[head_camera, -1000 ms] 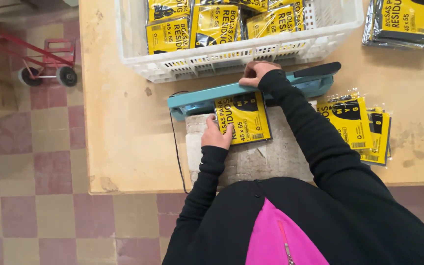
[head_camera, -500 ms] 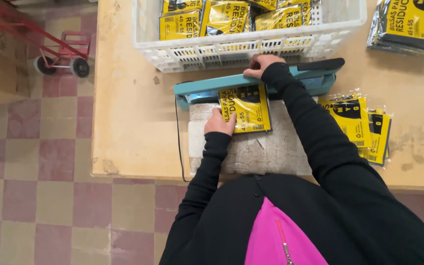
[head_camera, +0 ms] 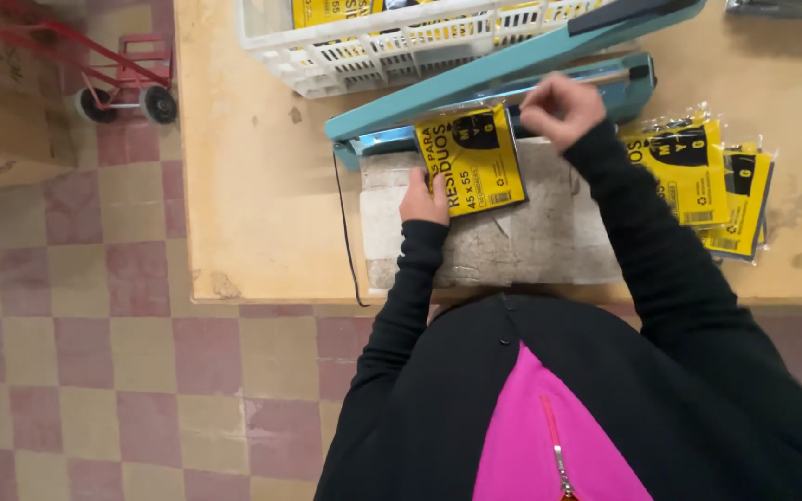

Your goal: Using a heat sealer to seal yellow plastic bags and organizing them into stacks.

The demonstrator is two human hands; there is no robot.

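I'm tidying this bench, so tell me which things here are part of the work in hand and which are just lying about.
In use:
- yellow packet, held flat by the left hand
- teal heat sealer, arm raised, right hand beside it
- grey pad under the packet

Lying about:
- white basket of packets
- packet stack at right
- red hand truck on the floor

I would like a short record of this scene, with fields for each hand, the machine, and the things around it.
left hand: flat on the yellow and black plastic packet, at its left edge
right hand: closed, above the table, beside the packet
teal bar sealer: arm raised, packet's top edge under it
white plastic basket: behind the sealer, holds similar packets
packet stack: to the right, on the wooden table
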